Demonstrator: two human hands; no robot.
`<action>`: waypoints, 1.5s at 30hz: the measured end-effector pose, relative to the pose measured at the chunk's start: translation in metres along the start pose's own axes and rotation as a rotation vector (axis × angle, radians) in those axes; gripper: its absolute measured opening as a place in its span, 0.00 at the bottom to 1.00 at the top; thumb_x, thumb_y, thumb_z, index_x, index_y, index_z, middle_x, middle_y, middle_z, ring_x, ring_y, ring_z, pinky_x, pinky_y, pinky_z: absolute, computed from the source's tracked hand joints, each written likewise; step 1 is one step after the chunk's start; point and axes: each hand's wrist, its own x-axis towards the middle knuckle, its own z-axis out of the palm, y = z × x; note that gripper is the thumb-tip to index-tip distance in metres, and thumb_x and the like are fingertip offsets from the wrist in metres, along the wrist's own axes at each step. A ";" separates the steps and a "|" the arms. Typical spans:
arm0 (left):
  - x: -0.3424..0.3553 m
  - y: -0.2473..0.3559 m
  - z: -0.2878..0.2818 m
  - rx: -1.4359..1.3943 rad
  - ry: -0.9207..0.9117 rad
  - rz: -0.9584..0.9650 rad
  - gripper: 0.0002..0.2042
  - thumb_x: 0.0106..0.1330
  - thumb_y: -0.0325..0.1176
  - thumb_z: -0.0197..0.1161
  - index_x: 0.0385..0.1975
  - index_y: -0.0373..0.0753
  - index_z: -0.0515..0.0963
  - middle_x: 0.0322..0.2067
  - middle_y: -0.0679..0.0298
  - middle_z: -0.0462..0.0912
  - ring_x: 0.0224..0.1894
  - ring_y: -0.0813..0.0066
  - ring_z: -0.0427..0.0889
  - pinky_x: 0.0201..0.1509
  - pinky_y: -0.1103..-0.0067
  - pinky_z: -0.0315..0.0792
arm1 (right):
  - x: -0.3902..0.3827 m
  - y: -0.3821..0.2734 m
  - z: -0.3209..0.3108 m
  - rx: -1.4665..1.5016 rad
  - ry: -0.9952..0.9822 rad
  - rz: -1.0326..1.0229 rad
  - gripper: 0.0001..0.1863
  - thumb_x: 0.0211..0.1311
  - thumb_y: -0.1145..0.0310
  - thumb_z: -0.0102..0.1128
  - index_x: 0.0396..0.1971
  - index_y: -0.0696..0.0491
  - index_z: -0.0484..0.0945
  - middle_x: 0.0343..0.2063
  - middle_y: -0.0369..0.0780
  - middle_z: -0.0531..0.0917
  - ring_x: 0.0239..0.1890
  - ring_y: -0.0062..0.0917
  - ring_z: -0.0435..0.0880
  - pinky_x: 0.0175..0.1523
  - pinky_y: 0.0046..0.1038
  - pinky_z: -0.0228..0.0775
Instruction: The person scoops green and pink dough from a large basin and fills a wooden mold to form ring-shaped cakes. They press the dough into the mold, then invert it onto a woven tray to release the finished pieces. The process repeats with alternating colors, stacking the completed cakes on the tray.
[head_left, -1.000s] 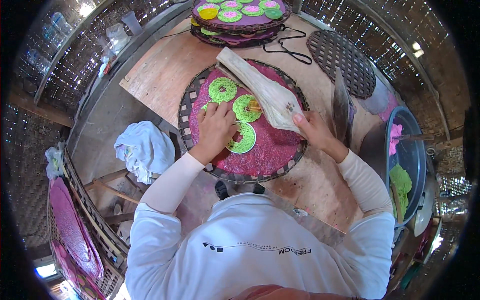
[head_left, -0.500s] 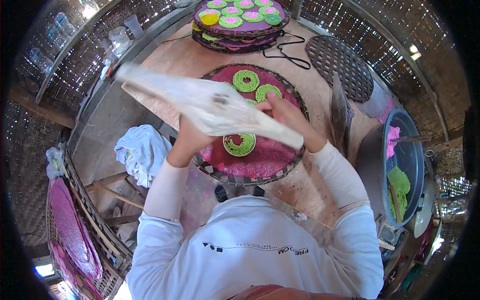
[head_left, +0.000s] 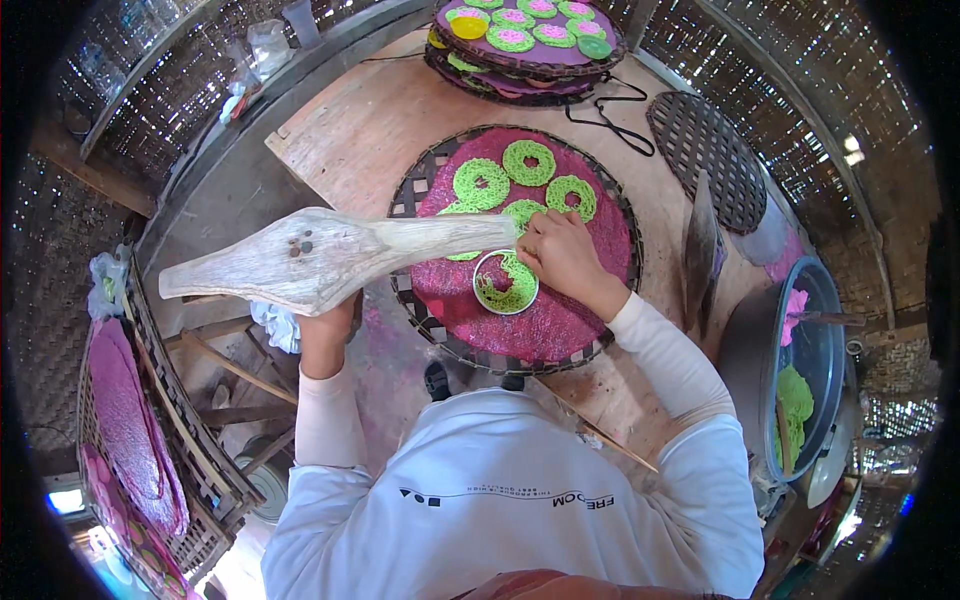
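Observation:
My left hand (head_left: 332,328) grips a pale wooden press with long handles (head_left: 335,255) from below, left of the tray; its fingers are mostly hidden under the wood. The right end of the press reaches over the round woven tray (head_left: 402,205), which is lined with a dark pink sheet (head_left: 560,340). My right hand (head_left: 566,258) is closed, fingers curled down beside that end and over a lacy green ring (head_left: 522,212); what they hold is hidden. Just below lies a white hoop (head_left: 478,288) with green strands (head_left: 515,295) partly filling it. Several other green rings (head_left: 528,162) lie farther up the sheet.
Stacked trays with green and pink rounds (head_left: 530,45) stand at the far edge. A dark lattice tray (head_left: 705,150) and a pointed wooden piece (head_left: 702,235) are at right, near a large basin (head_left: 825,345) with pink and green dough. Pink sheets (head_left: 130,420) hang at left.
The wooden press has swung left and toward me with my left hand, uncovering more of the tray and rings. My right hand has come down, its fingers now curled. The view has shifted slightly.

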 end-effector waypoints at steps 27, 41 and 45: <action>0.013 0.186 0.089 -0.388 -0.767 0.637 0.20 0.53 0.40 0.60 0.45 0.38 0.72 0.37 0.55 0.78 0.39 0.67 0.78 0.43 0.78 0.69 | 0.034 -0.030 -0.165 0.887 0.564 0.087 0.15 0.62 0.59 0.46 0.29 0.56 0.75 0.14 0.34 0.73 0.15 0.14 0.70 0.20 0.17 0.59; 0.029 0.211 0.064 0.208 -0.946 0.886 0.15 0.39 0.38 0.65 0.29 0.44 0.77 0.22 0.63 0.78 0.22 0.63 0.77 0.25 0.72 0.70 | -0.039 -0.108 -0.218 0.625 0.274 0.052 0.15 0.50 0.76 0.52 0.36 0.57 0.58 0.25 0.36 0.65 0.27 0.18 0.64 0.32 0.24 0.59; 0.054 0.167 0.044 0.127 -1.013 0.524 0.16 0.42 0.40 0.69 0.30 0.41 0.77 0.30 0.61 0.80 0.31 0.67 0.79 0.35 0.76 0.72 | -0.097 -0.074 -0.261 0.516 0.710 -0.002 0.11 0.53 0.75 0.48 0.35 0.52 0.59 0.21 0.35 0.63 0.19 0.17 0.63 0.24 0.22 0.61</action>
